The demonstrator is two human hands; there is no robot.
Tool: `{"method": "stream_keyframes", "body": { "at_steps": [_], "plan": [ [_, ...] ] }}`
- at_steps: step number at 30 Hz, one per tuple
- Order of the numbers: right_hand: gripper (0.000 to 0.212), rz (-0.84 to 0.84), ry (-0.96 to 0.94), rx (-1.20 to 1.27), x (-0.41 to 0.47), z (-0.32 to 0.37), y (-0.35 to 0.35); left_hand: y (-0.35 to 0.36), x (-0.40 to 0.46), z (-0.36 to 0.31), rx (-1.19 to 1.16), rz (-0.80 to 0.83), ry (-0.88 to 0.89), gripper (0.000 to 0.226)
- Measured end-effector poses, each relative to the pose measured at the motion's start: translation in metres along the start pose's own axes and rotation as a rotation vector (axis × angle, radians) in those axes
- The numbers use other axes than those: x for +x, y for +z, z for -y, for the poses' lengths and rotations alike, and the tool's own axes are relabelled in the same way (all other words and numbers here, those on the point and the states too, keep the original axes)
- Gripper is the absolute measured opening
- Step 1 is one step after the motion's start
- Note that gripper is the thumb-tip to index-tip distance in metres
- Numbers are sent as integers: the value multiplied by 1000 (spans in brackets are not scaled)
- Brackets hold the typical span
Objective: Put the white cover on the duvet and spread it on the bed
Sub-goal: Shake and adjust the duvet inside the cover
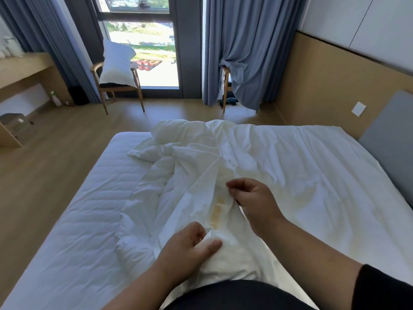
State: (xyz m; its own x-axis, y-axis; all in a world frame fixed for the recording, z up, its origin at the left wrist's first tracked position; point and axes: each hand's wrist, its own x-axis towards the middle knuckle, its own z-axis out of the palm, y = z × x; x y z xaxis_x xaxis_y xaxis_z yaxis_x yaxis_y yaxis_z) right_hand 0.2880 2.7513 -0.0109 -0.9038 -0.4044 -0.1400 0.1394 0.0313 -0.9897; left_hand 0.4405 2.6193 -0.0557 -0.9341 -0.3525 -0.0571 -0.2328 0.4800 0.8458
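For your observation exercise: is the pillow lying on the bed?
No: the pillow stands propped on the wooden chair by the window, away from the bed.

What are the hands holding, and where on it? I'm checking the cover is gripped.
Both hold the white cover: left hand grips bunched near edge; right hand pinches a fold beside the yellow stain.

Two bare forearms reach into view from the bottom edge, belonging to the person wearing the camera. The left hand (190,245) and the right hand (252,202) wear no gloves, rings or watch. A black sleeve (384,287), pushed up near the elbow, covers the right upper arm. A dark, black garment (234,296) covers the torso at the bottom centre.
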Motion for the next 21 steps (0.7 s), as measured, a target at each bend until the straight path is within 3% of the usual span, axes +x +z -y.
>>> {"method": "stream_keyframes", "body": {
  "at_steps": [4, 7, 9, 12, 14, 17, 19, 21],
  "plan": [
    [35, 215, -82, 142, -11, 20, 26, -6, -13, 4, 28, -93, 151, 45],
    [44, 373, 20, 142, -15, -4, 17, -14, -23, 12, 12, -231, 340, 49],
    [55, 322, 166, 54, -12, -28, -1, -18, -27, 18, -29, -253, 400, 45],
    [54, 253, 318, -322, -15, -60, -26, -23, -26, 22, -117, -167, 381, 42],
    [52, 136, 307, -408, -21, -75, -36, -24, -25, 20, -215, -71, 331, 41],
    [33, 5, 127, -518, -31, -74, -45, -20, -23, 16, -249, 2, 264, 31],
    [23, 134, 91, -464, -38, -65, -50, -16, -22, 14, -158, 6, 203, 24],
    [33, 426, 145, -422, -48, -58, -52, -15, -21, 10, -65, 5, 138, 26]
  ]
}}
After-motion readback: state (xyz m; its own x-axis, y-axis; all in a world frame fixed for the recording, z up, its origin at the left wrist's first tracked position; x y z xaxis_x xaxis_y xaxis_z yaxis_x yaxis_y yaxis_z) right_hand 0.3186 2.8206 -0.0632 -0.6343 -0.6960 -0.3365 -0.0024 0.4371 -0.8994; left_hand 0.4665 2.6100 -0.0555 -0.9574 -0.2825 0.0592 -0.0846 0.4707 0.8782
